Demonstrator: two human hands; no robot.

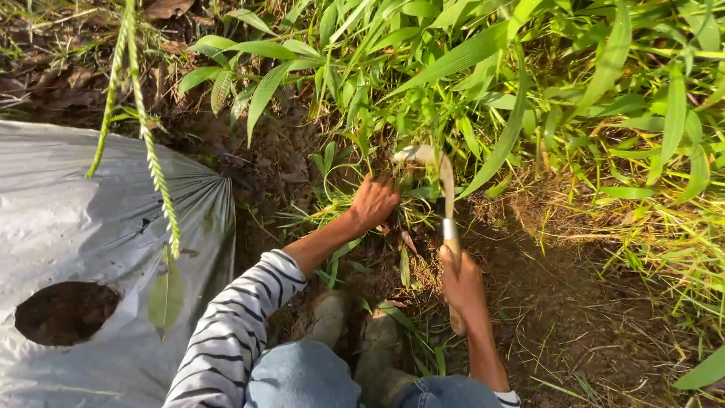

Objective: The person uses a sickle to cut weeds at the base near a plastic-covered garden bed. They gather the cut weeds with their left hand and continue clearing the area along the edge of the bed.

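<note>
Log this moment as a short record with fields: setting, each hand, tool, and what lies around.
setting: outdoors, bare soil at the edge of tall green grass
left hand: closed around a clump of grass stems near the ground
right hand: gripping the wooden handle of a sickle
tool: curved blade points up and into the grass beside the left hand
clothing: striped sleeve, blue jeans
nearby: silver plastic mulch sheet with a round hole showing soil

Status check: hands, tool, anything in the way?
Left hand gripping grass at its base. Right hand shut on sickle, blade in the clump. Plastic sheet lies left, apart.
</note>
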